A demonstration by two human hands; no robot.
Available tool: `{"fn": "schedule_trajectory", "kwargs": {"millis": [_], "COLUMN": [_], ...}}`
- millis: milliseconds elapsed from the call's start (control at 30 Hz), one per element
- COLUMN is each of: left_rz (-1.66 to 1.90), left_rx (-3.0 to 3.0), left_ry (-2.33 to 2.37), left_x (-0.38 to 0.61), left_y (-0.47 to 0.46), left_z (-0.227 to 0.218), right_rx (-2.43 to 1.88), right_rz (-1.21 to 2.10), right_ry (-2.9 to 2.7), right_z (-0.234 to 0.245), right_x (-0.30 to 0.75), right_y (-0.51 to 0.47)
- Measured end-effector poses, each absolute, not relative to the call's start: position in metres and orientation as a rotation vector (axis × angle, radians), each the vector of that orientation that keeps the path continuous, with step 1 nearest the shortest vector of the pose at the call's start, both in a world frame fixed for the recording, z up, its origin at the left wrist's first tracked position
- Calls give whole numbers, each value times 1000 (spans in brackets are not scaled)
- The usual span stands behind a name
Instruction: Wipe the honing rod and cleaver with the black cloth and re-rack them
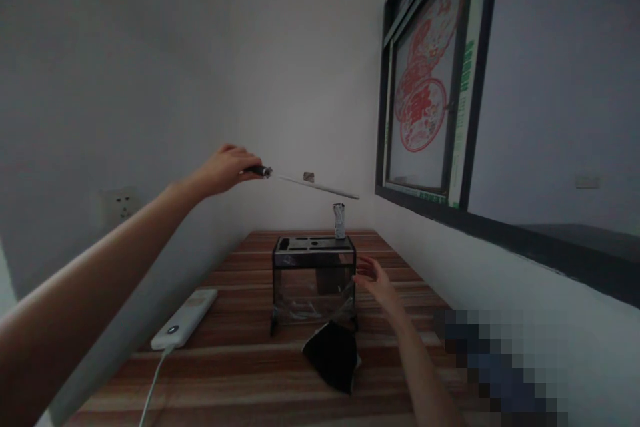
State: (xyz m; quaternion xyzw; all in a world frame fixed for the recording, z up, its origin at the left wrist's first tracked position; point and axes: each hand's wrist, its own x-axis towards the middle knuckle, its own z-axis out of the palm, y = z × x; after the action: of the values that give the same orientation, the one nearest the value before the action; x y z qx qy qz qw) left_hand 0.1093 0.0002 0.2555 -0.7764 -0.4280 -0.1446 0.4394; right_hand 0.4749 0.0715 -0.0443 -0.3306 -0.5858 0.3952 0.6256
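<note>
My left hand point(233, 167) is raised over the table, its fingers wrapped round the black handle of a long thin metal tool point(325, 188). The shaft points right and slightly down; whether it is a knife seen edge-on or a sharpening rod I cannot tell. Below it stands a clear-walled box point(314, 250) with a black slotted top, like a knife holder. A shiny silvery piece point(339, 221) stands upright at the top's right rear. My right hand point(375, 280) is at the box's right side, fingers apart and slightly bent, at or very near its edge.
On the striped wooden table point(240, 380), a folded black cloth-like item point(333, 355) lies before the box. A white power bank point(185, 319) with a cable lies left. A wall socket point(120, 205) is at left; a dark-framed window point(425, 80) with red decorations is at right.
</note>
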Motion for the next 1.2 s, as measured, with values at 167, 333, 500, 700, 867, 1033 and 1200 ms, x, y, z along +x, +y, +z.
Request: {"fn": "schedule_trajectory", "kwargs": {"millis": [167, 333, 500, 700, 867, 1033, 1200], "left_rz": [-21, 108, 187, 272, 271, 293, 309], "left_rx": [-1881, -1904, -1811, -1825, -1802, -1812, -1768], "left_ry": [-881, -738, -629, -581, -564, -564, -553], "left_x": [123, 148, 175, 201, 210, 210, 210], "left_y": [13, 33, 46, 45, 38, 38, 41], "left_z": [323, 368, 379, 362, 355, 347, 339], "right_rx": [-756, -740, -744, -747, -751, -770, -764], "right_rz": [939, 938, 941, 969, 962, 938, 944], "right_ry": [-1338, -1392, -1391, -1371, -1385, -1373, -1372], "right_z": [-53, -52, -50, -52, -50, -49, -51], "right_x": [473, 472, 471, 472, 473, 473, 474], "right_y": [72, 67, 64, 65, 62, 63, 66]}}
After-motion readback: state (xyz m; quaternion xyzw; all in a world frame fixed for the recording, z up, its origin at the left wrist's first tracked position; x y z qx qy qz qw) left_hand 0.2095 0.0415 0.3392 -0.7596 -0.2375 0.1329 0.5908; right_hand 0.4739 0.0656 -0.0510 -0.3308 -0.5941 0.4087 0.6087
